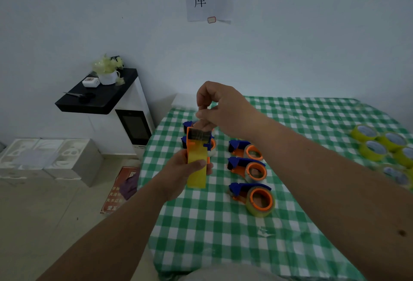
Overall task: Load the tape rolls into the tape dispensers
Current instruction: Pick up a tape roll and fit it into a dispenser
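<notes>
Yellow tape marks the step in hand: the left hand (178, 168) grips a roll of it (196, 168), edge-on to the camera, seated in an orange and blue dispenser (196, 141) held upright above the near-left part of the surface (223, 247). The right hand (221, 110), just above and beyond the left, has its fingers curled with thumb and forefinger pinched together over the dispenser's top, most likely on the free end of the tape, though the strip itself is too faint to make out.

So the roll looks to be already on its hub, and the work now seems to be threading: drawing the loose end up and over the cutter at the dispenser's head. The next move calls for a steady pull with the right hand while the left keeps the dispenser from twisting, then laying the tape flat across the blade without letting it fold back and stick to itself.

To the right of the left hand, below the right forearm, three dispensers (248, 166) lie on the surface, each with a clear roll on its orange hub; at least one more sits beyond the held one, partly hidden. Well off to the right of the right arm, a cluster of loose yellow rolls (377, 146) waits.
</notes>
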